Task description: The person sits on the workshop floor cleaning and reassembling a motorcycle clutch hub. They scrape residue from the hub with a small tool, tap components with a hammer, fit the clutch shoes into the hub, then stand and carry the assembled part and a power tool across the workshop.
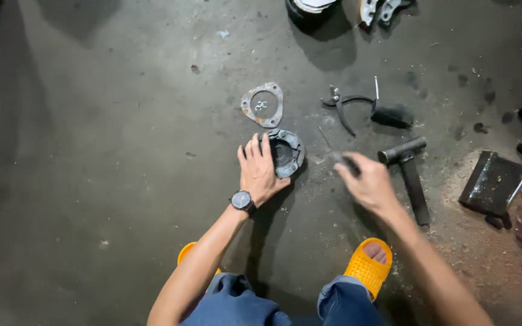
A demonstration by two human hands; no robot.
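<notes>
My left hand [257, 169], with a black wristwatch, rests on a round grey metal housing [286, 152] lying on the concrete floor and steadies its left rim. My right hand [367, 183] is blurred by motion to the right of the housing, with its fingers closed around a thin dark tool [341, 158] whose tip points toward the housing. Behind the housing lies a flat triangular metal gasket plate [263, 104] with a small clip in its opening.
Pliers [344, 104] and a dark lump [392, 116] lie further back. A hammer [407, 171] lies right of my right hand, and a dark metal block [491, 183] beyond it. My yellow sandals [368, 265] are near the bottom.
</notes>
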